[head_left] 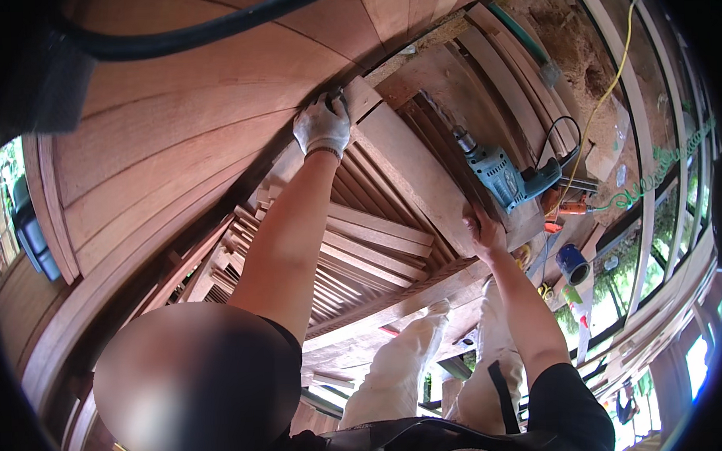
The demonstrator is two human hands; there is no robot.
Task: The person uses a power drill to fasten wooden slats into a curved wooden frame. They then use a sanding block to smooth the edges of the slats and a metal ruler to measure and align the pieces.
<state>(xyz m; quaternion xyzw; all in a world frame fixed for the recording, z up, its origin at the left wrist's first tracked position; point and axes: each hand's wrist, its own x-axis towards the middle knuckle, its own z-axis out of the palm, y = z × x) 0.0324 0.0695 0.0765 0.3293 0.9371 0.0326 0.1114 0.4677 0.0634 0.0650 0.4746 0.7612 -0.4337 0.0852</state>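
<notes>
Curved plank wall [214,111] at upper left, dark hose [211,38] crossing before it. Wide board [415,172] spans between your hands, loose wood strips [381,229] beside it. Your gloved left hand [323,125] curled at far end, bare right hand [485,233] bent at near end; cannot tell whether either grips. Drill [498,177] just beyond right hand, blue cylinder [572,263] farther right.

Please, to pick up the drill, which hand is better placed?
Probably the right hand: it is at the near end of the board, close to the drill. The gloved left hand is farther away.
</notes>
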